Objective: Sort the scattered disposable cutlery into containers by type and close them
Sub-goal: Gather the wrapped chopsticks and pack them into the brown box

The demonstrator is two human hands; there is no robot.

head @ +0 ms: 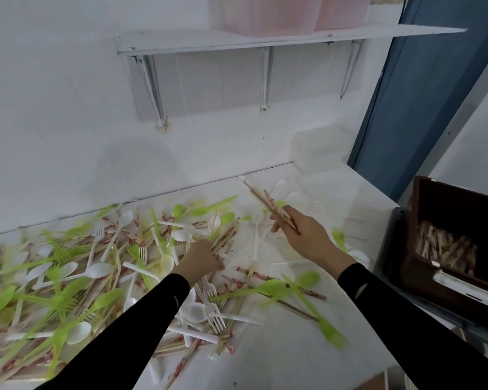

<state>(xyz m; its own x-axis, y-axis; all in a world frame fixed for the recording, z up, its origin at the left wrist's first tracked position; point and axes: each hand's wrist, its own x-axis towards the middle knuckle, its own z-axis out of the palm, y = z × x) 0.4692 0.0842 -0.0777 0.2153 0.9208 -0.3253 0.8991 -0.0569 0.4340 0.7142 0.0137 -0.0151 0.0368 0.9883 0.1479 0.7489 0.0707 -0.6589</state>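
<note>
Wood chopsticks (261, 199): R hand (307, 235) grips 1 bunch, L hand (202, 258) another.

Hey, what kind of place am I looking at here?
Probably a back room or storage corner of a food business: a white counter heaped with disposable cutlery, a bracketed wall shelf, and a brown box of chopsticks alongside.
</note>
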